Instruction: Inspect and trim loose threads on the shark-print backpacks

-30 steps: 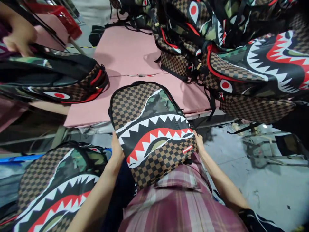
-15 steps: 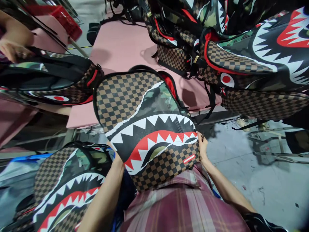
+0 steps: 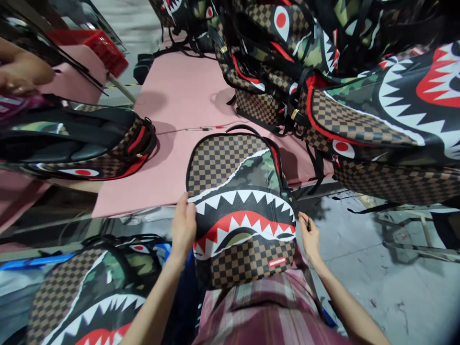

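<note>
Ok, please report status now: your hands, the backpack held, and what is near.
Left hand on side of shark-print backpack; right hand beside it, pinching small dark item. Backpack's front faces camera. Nearby: another backpack lower left, pink table beyond.

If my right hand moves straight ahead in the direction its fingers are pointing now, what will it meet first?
Your right hand would probably first meet the near side of the checkered shark-mouth backpack, although any gap in depth is unclear from this single view.
</note>
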### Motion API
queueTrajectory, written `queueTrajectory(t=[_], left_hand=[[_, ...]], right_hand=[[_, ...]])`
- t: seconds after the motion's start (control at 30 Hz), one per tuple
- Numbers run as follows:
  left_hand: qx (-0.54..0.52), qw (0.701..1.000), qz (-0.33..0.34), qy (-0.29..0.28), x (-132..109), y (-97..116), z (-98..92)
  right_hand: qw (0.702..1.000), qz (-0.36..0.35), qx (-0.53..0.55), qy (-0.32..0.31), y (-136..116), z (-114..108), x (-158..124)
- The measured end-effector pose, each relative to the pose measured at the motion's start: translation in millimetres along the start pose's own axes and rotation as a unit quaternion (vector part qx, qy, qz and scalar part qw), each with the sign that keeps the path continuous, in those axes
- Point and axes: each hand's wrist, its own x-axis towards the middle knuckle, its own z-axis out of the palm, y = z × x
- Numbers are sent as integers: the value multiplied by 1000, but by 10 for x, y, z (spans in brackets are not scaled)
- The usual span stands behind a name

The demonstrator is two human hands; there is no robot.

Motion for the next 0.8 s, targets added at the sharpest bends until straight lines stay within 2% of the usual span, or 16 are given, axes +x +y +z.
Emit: queueTrajectory(t=[0.07,0.13,0.2,0.3,0.4,0.47,0.53,0.6,0.67,0.73,0.8], left_hand=[[84,996,41,-7,-110,77,35],[126,990,57,-11,-174,117,101],[142,988,55,-5,-185,117,154],[150,987,55,0,-162,68,183],[154,987,51,5,-161,8,178],[157,986,54,8,-170,-11,163],[166,984,67,14,-167,22,143],[191,978,81,33,-140,141,149],[217,969,111,37,-94,355,235],[211,964,160,-13,-45,620,437],[169,961,195,-98,-9,865,732]], right_hand=[[988,-121,-65,-67,-239,10,205],[953,-230,-143,-139,-494,116,444],[916,-290,-225,-164,-731,282,694],[867,-307,-360,-158,-1011,506,1030],[824,-282,-463,-166,-1168,581,1233],[816,-268,-479,-180,-1203,554,1282],[825,-263,-459,-198,-1203,510,1290],[841,-263,-420,-218,-1186,482,1281],[855,-265,-381,-229,-1159,471,1241],[857,-283,-362,-232,-1110,447,1111],[834,-319,-370,-255,-1018,373,845]])
